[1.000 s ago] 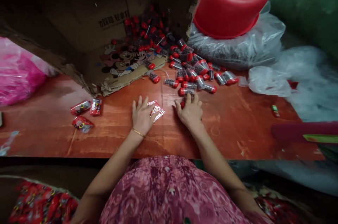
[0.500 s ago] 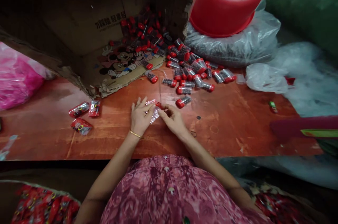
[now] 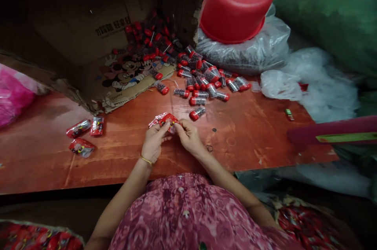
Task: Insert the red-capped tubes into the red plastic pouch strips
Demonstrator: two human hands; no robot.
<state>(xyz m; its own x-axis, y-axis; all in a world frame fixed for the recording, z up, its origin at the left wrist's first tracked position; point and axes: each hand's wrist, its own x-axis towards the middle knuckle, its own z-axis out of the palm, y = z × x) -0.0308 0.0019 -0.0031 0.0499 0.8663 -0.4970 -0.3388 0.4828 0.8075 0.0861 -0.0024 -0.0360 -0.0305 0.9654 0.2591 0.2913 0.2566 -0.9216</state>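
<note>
A shiny red printed plastic packet (image 3: 170, 118) is pinched between my two hands above the front part of the table. My left hand (image 3: 153, 140), with a gold bracelet at the wrist, grips its left side with the thumb on top. Fingers of my right hand (image 3: 188, 135) close on its right edge. Whether anything is inside the packet I cannot make out. Beyond my hands lies a spread of small clear tubes with red caps (image 3: 198, 101), holding dark bits. To the left rest three filled red packets (image 3: 81, 147).
A torn cardboard box (image 3: 118, 94) lies open at the back left, with more tubes inside. An upturned red tub (image 3: 235, 10) sits on a clear plastic bag (image 3: 250, 55). The wooden table (image 3: 259, 136) has a purple bar (image 3: 306, 132) at its right end.
The packet in my hands has turned, and its red printed face now shows. My left fingers have curled in from a spread pose. The whole view has shifted slightly.
</note>
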